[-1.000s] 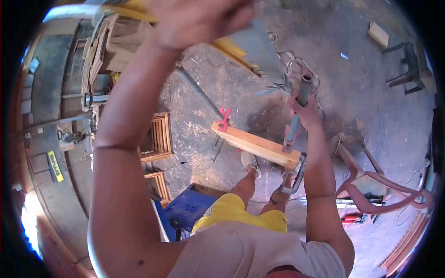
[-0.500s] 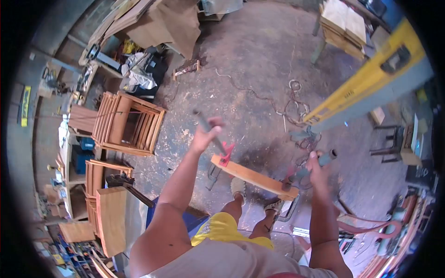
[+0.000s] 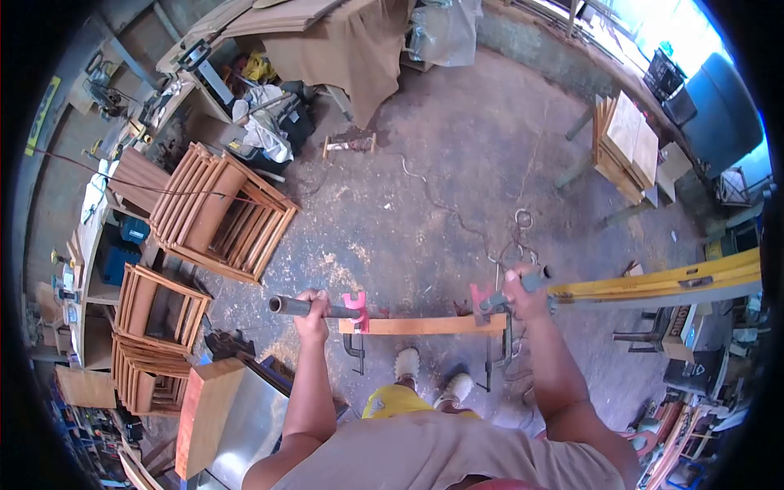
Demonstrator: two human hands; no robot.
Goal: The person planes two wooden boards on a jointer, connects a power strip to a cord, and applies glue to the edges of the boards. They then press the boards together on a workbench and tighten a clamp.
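My left hand point(image 3: 313, 316) is wrapped round a grey metal pipe point(image 3: 287, 305), whose open end points left. The pipe's inner end meets a red forked metal piece point(image 3: 357, 312) at the left end of a wooden board point(image 3: 416, 326). On the other side my right hand point(image 3: 525, 291) grips a second grey pipe point(image 3: 536, 279), its inner end at another red piece point(image 3: 480, 302) on the board's right end. A dark C-clamp point(image 3: 354, 353) hangs from the left end and another C-clamp point(image 3: 508, 347) from the right. The board is held nearly level above my feet.
Stacked wooden chair frames point(image 3: 222, 214) stand at the left, beside a cluttered workbench point(image 3: 94, 245). A long yellow beam point(image 3: 653, 286) reaches in from the right, close to my right hand. Cord point(image 3: 445, 204) lies on the floor ahead. Wooden panels point(image 3: 625, 147) rest on a stand at upper right.
The board has gone from sloping down to the right to nearly level. My left hand has come lower and further left, its pipe now almost horizontal. The view has shifted; both hands still grip the pipes.
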